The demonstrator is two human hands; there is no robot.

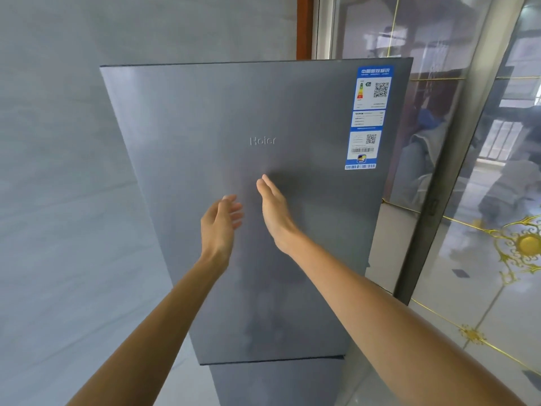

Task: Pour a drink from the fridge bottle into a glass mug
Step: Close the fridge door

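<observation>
Fridge door (292,200), dark grey and brushed, fills the middle of the view and stands shut, with the bottle and mug nowhere in sight. Two bare forearms rise from the bottom edge towards it. Nearest, the left hand (220,227) hovers in front of the door's lower middle, palm turned inward, fingers (234,213) loosely spread and blurred, gripping nothing; whether the tips touch the door cannot be told. Just beside it and slightly higher, the right hand (273,209) is held flat and edge-on, fingers straight and together, empty, its tips at or very near the door surface and casting a soft shadow there. The two hands are apart, a narrow gap between them.

Above the hands a raised logo (262,140) sits at the door's centre. A blue-and-white energy label (369,117) with QR codes and barcodes is stuck along the door's upper right corner. Below the door's bottom edge a seam marks a second lower door (278,382) of the same grey.

Left of the fridge runs a pale grey wall (67,171). Right of it stands a glossy panel (456,127) with gold trim lines and a gold ornament (527,244), its surface reflecting a room. A brown frame (304,24) rises behind the fridge's top edge.
</observation>
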